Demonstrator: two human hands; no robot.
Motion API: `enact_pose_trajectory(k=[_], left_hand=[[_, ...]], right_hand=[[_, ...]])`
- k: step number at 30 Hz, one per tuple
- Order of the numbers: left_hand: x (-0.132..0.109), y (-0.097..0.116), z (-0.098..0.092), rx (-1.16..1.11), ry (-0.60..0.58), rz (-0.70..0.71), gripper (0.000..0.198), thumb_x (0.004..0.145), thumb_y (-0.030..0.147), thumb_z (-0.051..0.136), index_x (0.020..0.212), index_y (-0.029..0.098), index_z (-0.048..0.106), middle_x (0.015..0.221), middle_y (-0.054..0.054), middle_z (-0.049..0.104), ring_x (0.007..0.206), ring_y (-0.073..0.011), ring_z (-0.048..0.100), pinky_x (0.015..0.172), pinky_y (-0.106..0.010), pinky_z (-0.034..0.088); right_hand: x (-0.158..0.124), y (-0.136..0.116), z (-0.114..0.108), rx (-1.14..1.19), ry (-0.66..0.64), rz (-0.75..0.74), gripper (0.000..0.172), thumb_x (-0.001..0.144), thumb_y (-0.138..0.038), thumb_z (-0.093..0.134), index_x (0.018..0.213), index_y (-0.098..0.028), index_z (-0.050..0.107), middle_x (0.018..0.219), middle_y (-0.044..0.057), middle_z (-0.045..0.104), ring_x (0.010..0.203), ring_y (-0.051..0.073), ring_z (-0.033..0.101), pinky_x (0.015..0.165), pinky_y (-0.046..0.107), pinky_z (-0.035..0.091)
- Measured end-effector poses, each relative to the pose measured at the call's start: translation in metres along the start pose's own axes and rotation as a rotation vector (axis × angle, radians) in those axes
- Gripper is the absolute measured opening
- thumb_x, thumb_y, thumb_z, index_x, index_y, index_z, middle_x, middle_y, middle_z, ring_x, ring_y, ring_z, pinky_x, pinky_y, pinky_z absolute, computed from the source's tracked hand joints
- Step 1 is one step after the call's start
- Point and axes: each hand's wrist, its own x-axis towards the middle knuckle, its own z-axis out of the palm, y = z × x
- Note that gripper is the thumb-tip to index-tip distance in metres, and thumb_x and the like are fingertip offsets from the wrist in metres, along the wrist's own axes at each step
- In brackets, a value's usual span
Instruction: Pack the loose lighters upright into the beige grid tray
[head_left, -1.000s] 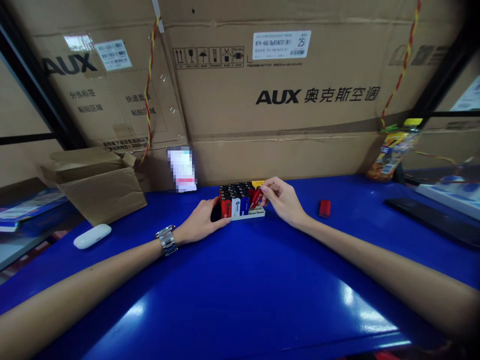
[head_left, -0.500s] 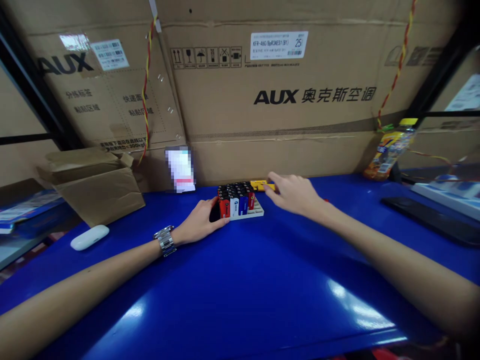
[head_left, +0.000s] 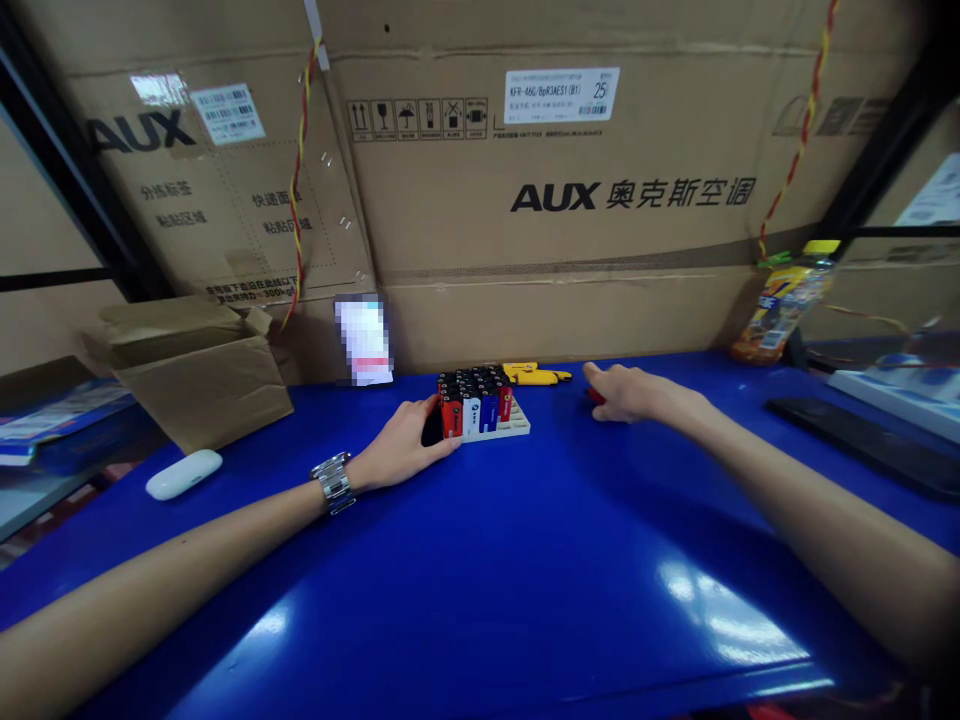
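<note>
Several upright batteries in red, white and blue wrappers stand packed in a pale tray, whose right end shows bare slots. My left hand is wrapped round the left side of the batteries and tray, with the thumb at the front corner. Just behind the tray's right side lie yellow batteries on the blue table. To the right of them, my right hand has its fingers closed on a small red battery, mostly hidden under the fingers.
A phone leans against the large cardboard at the back. Left are an open carton and a white case. A drink bottle and a black flat object are at the right on the blue table.
My right hand has moved right, away from the yellow batteries, and has closed on the red battery. My left hand stays at the tray. The view has shifted slightly.
</note>
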Motion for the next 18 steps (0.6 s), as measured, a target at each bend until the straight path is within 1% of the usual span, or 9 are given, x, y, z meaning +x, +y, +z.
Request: enact_pose_trajectory(k=[2,5,7,9,11,13,15,16,18], left_hand=[[0.0,0.001,-0.001,-0.007,-0.013,-0.007,0.054,0.082,0.052,0.051,0.122,0.016,0.049,0.113,-0.013,0.059,0.097,-0.0274,0.055,0.084,-0.042,0.043],[0.001,0.002,-0.001,-0.014,-0.026,-0.001,0.053,0.082,0.051,0.051,0.122,0.016,0.05,0.114,-0.012,0.059,0.097,-0.027,0.055,0.085,-0.042,0.042],[0.001,0.002,-0.002,-0.014,-0.022,0.007,0.052,0.082,0.05,0.051,0.121,0.016,0.05,0.114,-0.012,0.059,0.097,-0.0271,0.055,0.084,-0.042,0.042],[0.001,0.002,-0.002,-0.012,-0.017,0.012,0.052,0.082,0.05,0.051,0.121,0.015,0.05,0.114,-0.012,0.06,0.096,-0.0271,0.055,0.084,-0.042,0.042],[0.001,0.002,-0.002,-0.007,-0.016,0.017,0.052,0.082,0.05,0.051,0.121,0.015,0.05,0.114,-0.013,0.059,0.096,-0.0272,0.055,0.085,-0.042,0.042],[0.0,0.002,-0.001,0.002,-0.016,0.014,0.052,0.082,0.05,0.051,0.121,0.016,0.05,0.113,-0.013,0.06,0.096,-0.0273,0.055,0.085,-0.042,0.042],[0.0,0.002,-0.001,0.011,-0.011,0.003,0.053,0.082,0.05,0.051,0.122,0.016,0.049,0.112,-0.013,0.06,0.096,-0.0276,0.055,0.083,-0.042,0.042],[0.0,0.001,-0.001,0.013,-0.01,0.001,0.053,0.082,0.051,0.051,0.122,0.016,0.049,0.112,-0.013,0.06,0.095,-0.0276,0.055,0.083,-0.042,0.043],[0.0,0.001,0.0,0.013,-0.009,0.009,0.053,0.082,0.051,0.051,0.122,0.016,0.049,0.112,-0.013,0.06,0.095,-0.0274,0.055,0.083,-0.042,0.043]], right_hand=[[0.001,-0.012,0.003,0.012,0.076,-0.106,0.024,0.057,-0.022,0.07,0.077,-0.018,0.058,0.056,0.001,0.05,0.044,0.014,0.045,0.043,0.027,0.03],[0.0,-0.028,0.007,0.125,0.154,-0.273,0.005,0.068,-0.019,0.06,0.067,-0.019,0.054,0.057,0.001,0.051,0.046,0.011,0.041,0.047,0.027,0.029],[-0.003,-0.038,0.008,0.289,0.184,-0.407,0.007,0.074,-0.018,0.053,0.067,-0.019,0.053,0.058,0.0,0.052,0.047,0.011,0.041,0.049,0.027,0.03],[-0.008,-0.048,0.008,0.508,0.201,-0.471,0.008,0.079,-0.021,0.051,0.071,-0.02,0.051,0.06,0.0,0.055,0.049,0.011,0.044,0.049,0.027,0.032],[-0.013,-0.058,0.008,0.784,0.202,-0.407,0.009,0.082,-0.026,0.049,0.075,-0.022,0.045,0.061,-0.001,0.056,0.049,0.011,0.046,0.046,0.025,0.033],[-0.017,-0.068,0.008,1.1,0.15,-0.276,0.008,0.083,-0.03,0.045,0.079,-0.023,0.041,0.057,-0.003,0.052,0.043,0.01,0.043,0.039,0.023,0.027],[-0.02,-0.077,0.009,1.406,0.061,-0.202,0.008,0.083,-0.032,0.043,0.082,-0.024,0.041,0.051,-0.006,0.044,0.037,0.008,0.033,0.034,0.021,0.019],[-0.021,-0.081,0.01,1.53,0.0,-0.187,0.012,0.083,-0.035,0.042,0.082,-0.023,0.043,0.047,-0.008,0.038,0.035,0.007,0.027,0.033,0.02,0.016],[-0.025,-0.09,0.012,1.69,-0.146,-0.181,0.028,0.083,-0.046,0.039,0.072,-0.021,0.045,0.042,-0.009,0.028,0.033,0.006,0.019,0.032,0.019,0.012]])
